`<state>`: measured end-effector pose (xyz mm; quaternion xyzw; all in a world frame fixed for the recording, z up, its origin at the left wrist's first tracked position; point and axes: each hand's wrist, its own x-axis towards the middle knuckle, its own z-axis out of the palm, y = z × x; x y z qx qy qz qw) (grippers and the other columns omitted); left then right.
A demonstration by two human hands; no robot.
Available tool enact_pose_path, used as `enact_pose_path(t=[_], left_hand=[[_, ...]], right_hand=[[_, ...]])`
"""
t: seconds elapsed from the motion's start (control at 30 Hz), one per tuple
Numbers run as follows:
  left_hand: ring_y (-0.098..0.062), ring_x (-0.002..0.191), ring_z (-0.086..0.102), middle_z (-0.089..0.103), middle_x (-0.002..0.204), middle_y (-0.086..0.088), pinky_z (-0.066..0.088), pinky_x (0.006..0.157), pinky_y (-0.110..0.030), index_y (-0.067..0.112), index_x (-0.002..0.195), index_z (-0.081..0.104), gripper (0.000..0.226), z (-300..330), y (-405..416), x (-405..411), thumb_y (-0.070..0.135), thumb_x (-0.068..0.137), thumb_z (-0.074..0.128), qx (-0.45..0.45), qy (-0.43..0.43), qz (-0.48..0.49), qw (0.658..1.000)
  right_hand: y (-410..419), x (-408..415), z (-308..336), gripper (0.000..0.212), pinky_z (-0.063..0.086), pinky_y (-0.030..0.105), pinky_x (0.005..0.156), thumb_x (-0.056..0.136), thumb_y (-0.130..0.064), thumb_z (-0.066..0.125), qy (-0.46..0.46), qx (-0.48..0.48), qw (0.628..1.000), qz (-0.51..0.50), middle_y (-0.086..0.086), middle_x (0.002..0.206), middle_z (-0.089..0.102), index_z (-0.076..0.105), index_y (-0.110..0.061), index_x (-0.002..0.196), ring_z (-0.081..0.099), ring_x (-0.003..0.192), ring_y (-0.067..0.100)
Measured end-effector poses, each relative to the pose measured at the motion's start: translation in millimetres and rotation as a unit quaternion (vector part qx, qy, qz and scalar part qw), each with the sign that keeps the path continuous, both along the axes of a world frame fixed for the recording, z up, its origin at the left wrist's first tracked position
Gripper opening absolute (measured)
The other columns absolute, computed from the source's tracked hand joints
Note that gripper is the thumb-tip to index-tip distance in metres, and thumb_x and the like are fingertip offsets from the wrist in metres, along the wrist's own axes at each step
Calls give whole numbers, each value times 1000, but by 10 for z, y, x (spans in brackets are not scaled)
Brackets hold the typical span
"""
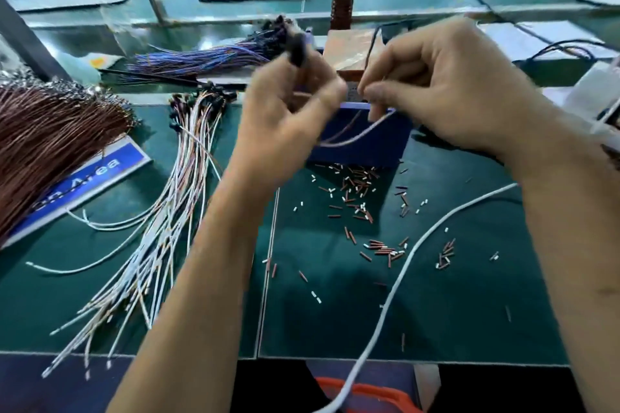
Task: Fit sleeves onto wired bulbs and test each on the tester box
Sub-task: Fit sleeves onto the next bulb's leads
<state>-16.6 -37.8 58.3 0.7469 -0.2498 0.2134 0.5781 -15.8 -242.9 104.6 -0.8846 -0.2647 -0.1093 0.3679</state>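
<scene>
Far left edge: a thick brown wire bundle point(50, 141) fans in from the frame's left side, lying over a blue sign point(87, 184) on the green mat point(335, 318).
Left-centre: white-and-brown wired bulbs point(167, 228) spread in a loose fan towards the near table edge; behind them lies a purple-blue wire bundle point(208, 59).
Left hand: the left hand point(288, 111) is raised above the mat, fingers curled round a dark bulb point(297, 49) that sticks up from its grasp; motion blur hides the fingertips.
Centre: a blue tester box point(365, 141) stands just behind the hands; a thin wire point(355, 136) sags in front of it between both hands.
Open room: bare mat lies near the front edge, between the forearms.
Scatter: short brown and white sleeves point(355, 191) lie loose in front of the box.
Right hand: the right hand point(446, 90) hovers level with the left, thumb and forefinger pinching the wire's end.
Right side: a white cable point(402, 271) runs across the mat and over the near edge.
</scene>
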Motion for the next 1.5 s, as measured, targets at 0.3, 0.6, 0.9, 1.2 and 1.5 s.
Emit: enact_pose_path(t=[0.3,0.6,0.9,1.2,1.5], left_hand=[[-22,63,66,74,76,-3,53,58,-36,13,89,75,10,-676,-203,-8,3,90,76,135,76,-57,986],[-26,62,68,75,71,-2,54,59,-38,7,84,76,9,-786,-93,68,1,90,75,147,125,-45,980],[-36,87,72,78,88,-11,55,82,-43,7,89,74,7,-738,-44,86,11,94,73,15,164,-76,983],[-2,43,46,80,88,-11,35,46,-13,8,93,68,7,-673,-42,49,8,99,65,-109,221,-132,960],[-5,42,32,75,117,-18,27,44,-18,19,87,72,17,-629,-55,26,15,99,61,-161,265,-248,918]], right_hand=[[-154,-39,-816,15,56,25,68,91,-2,76,17,51,999,1,-3,77,75,65,-10,96,72,71,11],[-265,-114,-984,13,51,21,61,96,-3,71,16,149,988,-24,2,74,73,60,-9,92,70,65,17],[-726,-88,-770,25,39,23,48,91,-35,73,321,142,920,174,18,83,75,73,-17,108,50,55,17],[-583,-138,-916,27,57,29,74,95,-13,69,291,343,805,388,17,109,76,74,-6,121,69,85,22],[-58,-106,-1114,28,52,21,50,103,-24,61,340,193,892,229,15,84,77,78,-1,99,65,61,17]])
